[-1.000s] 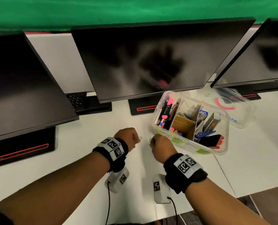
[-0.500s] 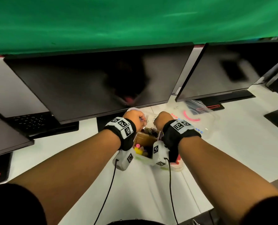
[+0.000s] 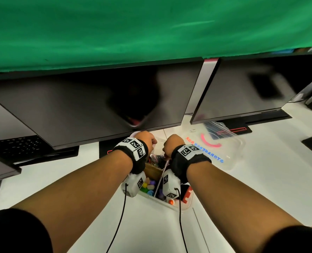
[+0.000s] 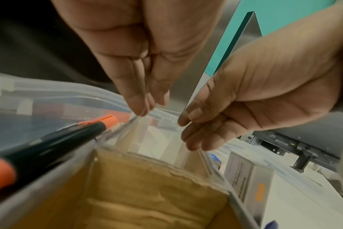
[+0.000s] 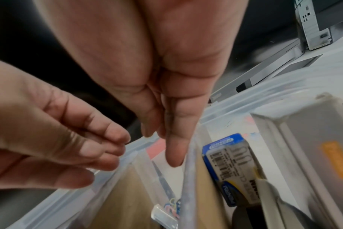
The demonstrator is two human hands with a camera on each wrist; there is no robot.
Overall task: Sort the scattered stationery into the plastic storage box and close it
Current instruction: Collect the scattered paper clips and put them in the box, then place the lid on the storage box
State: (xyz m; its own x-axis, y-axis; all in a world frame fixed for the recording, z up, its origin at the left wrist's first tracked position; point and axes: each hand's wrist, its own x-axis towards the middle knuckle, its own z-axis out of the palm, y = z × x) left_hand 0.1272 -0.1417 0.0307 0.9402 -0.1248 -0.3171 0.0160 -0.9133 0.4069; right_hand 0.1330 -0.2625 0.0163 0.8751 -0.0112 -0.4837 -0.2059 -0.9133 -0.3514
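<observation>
Both of the person's hands hang over the clear plastic storage box (image 3: 177, 207), which sits open on the white desk (image 3: 261, 179) just in front of the row of dark monitors (image 3: 89, 106). The left hand (image 3: 146, 140) points its fingers down with the tips drawn close together above the box's far rim; whether anything is pinched between them I cannot tell, since the tips are blurred in the left wrist view. The right hand (image 3: 170, 145) is just beside it, near but apart, fingers also aimed downward and loosely extended over a thin clear divider (image 5: 186, 178) inside the box; nothing shows in its grasp. The box is split into compartments: a brown cardboard insert (image 4: 147, 193) fills the middle one below the hands, with a few coloured paper clips (image 5: 173, 204) beyond it in the same section. A black marker with orange cap (image 4: 49, 147) lies in the compartment to the left, and a blue-and-white small carton of clips (image 5: 229, 167) stands in the one to the right, next to a grey cardboard packet with an orange label (image 5: 323, 147). Small bright coloured bits (image 3: 149, 187) sit in the near section. The box's transparent lid with pink and blue print (image 3: 215, 145) lies off the box, flat on the desk to the right.
</observation>
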